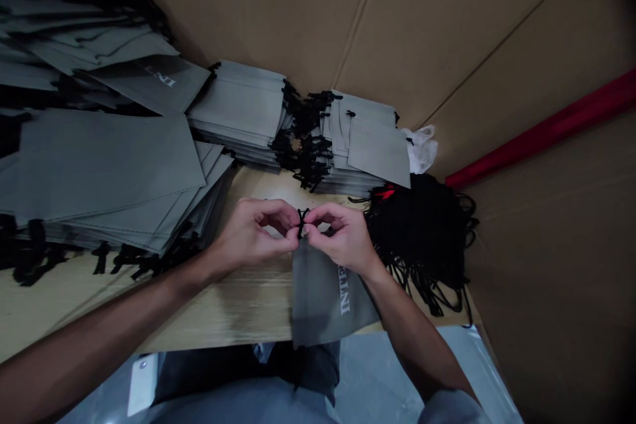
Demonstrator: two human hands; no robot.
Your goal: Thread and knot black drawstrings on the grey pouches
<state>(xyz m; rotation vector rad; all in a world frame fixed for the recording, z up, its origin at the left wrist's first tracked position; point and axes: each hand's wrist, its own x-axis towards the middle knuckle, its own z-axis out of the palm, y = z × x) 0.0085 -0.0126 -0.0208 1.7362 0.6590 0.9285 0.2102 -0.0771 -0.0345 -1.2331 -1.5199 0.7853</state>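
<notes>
My left hand [256, 233] and my right hand [342, 237] meet over the wooden table [223, 308], fingertips pinched together. Between them they hold the black drawstring [301, 220] of a grey fabric pouch [325, 298] with white lettering. The pouch lies flat under my right wrist and hangs over the table's front edge. Both hands are closed on the cord ends, which stick up in a small cross.
Stacks of grey pouches [99, 172] fill the left side, with two more stacks [243, 112] [365, 146] at the back. A heap of black cords [422, 238] lies to the right. Cardboard walls [447, 26] enclose the back and right, with a red bar [546, 129].
</notes>
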